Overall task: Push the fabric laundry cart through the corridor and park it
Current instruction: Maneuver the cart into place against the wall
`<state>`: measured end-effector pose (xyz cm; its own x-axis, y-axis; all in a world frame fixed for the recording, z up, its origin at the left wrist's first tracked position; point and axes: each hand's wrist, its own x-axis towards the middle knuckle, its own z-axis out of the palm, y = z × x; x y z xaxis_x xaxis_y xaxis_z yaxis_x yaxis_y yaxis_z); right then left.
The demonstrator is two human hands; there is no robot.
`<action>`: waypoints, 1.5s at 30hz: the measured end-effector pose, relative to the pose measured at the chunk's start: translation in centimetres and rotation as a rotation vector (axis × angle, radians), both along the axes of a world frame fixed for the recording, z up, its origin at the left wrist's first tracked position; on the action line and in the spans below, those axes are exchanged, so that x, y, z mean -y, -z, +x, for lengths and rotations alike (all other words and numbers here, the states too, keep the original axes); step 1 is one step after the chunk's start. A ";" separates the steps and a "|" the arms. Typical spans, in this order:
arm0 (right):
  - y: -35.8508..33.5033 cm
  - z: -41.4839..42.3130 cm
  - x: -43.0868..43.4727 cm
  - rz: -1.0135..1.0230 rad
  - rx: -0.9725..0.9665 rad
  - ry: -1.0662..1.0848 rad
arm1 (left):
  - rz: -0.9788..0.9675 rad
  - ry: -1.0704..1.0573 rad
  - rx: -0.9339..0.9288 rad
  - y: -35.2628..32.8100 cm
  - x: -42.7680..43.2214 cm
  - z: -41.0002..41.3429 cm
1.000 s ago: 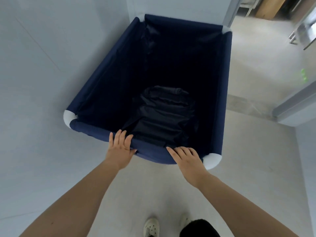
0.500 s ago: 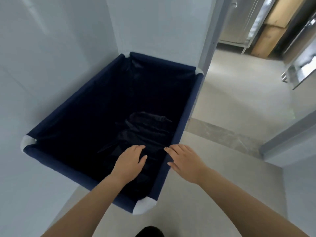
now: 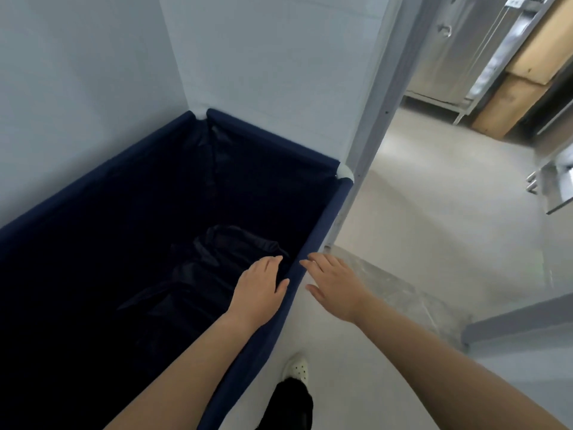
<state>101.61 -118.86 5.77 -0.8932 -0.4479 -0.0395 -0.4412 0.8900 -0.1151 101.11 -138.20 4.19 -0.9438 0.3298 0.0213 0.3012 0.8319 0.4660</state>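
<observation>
The navy fabric laundry cart (image 3: 322, 218) fills the left of the view, its far end tucked into the corner of two pale walls, with white plastic corner caps. Dark crumpled fabric (image 3: 223, 252) lies in its bottom. My left hand (image 3: 262, 288) hovers over the inside of the cart just beside its right rim, fingers apart, holding nothing. My right hand (image 3: 333, 282) is outside the rim over the floor, open and flat, fingertips close to the rim but apart from it.
A doorway with a grey frame (image 3: 372, 125) opens right of the cart onto a pale floor with a stone threshold strip (image 3: 403, 293). Steel cabinets (image 3: 459, 51) and cardboard boxes (image 3: 514, 85) stand beyond. My white shoe (image 3: 296, 367) is on the floor beside the cart.
The cart now sits deeper in the corner and I stand at its right side. Both hands have come off the rim they held a second ago and are open.
</observation>
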 end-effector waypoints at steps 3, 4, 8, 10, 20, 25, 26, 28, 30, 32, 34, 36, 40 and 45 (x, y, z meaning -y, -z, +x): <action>0.7 -5.5 -4.3 0.021 0.042 0.005 | 0.007 -0.036 0.055 1.2 -4.0 -3.2; 0.8 -7.2 -5.5 0.029 0.056 0.001 | -0.006 -0.046 0.077 1.7 -5.0 -4.0; 1.7 -13.7 -9.1 0.035 0.089 -0.043 | -0.106 -0.099 0.154 3.8 -7.5 -6.2; 2.4 -16.4 -10.1 0.029 0.103 -0.091 | -0.147 -0.128 0.170 4.6 -8.4 -6.9; 5.6 -24.6 -12.9 0.093 0.148 -0.542 | -0.245 -0.493 0.189 5.7 -13.3 -7.7; 6.5 -25.9 -13.5 0.073 0.097 -0.632 | -0.325 -0.581 0.163 5.7 -14.3 -7.6; 6.6 -26.0 -13.6 0.068 0.078 -0.646 | -0.333 -0.572 0.139 5.8 -14.2 -7.6; 7.0 -26.5 -13.6 0.067 0.041 -0.675 | -0.358 -0.539 0.097 6.0 -14.0 -7.7; 7.4 -26.9 -13.6 0.064 0.021 -0.691 | -0.389 -0.510 0.078 6.1 -13.8 -7.9; 7.5 -27.3 -13.4 0.052 0.004 -0.710 | -0.388 -0.501 0.080 6.1 -13.6 -8.1; 7.6 -27.6 -13.2 0.037 -0.007 -0.728 | -0.378 -0.504 0.075 6.1 -13.6 -8.2; 7.8 -27.8 -13.0 0.019 -0.023 -0.733 | -0.396 -0.503 0.071 6.0 -13.4 -8.4; 7.4 -29.0 -11.8 0.036 -0.010 -0.744 | -0.404 -0.540 0.080 6.0 -12.7 -9.3; 6.6 -31.2 -9.0 0.078 0.029 -0.766 | -0.417 -0.624 0.077 6.2 -11.2 -11.2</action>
<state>70.38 -109.82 -0.87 -0.3333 -0.9357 -0.1155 -0.9352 0.3437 -0.0854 89.90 -126.95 -2.00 -0.9520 -0.2999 -0.0619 -0.3041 0.9496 0.0758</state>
